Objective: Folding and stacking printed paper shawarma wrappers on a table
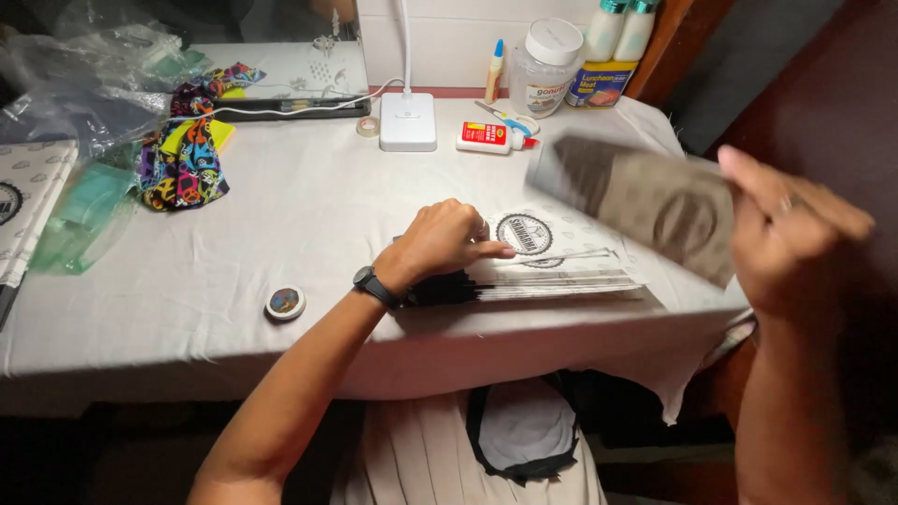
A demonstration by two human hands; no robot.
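Single view only: head-worn cam, looks down and fwd from above the person's lap onto the cloth-covered table [281, 215]. Close range; forearms enter from the bottom edge. Table fills upper and centre frame, with its far edge and the wall [449, 37] along the top. Lap at bottom centre. No 2nd view, so no shared area.

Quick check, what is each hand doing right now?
Left hand: curled, fingers pressing down on the stack of flat printed sheets.
Right hand: closed on a flat grey sheet, raised and blurred.
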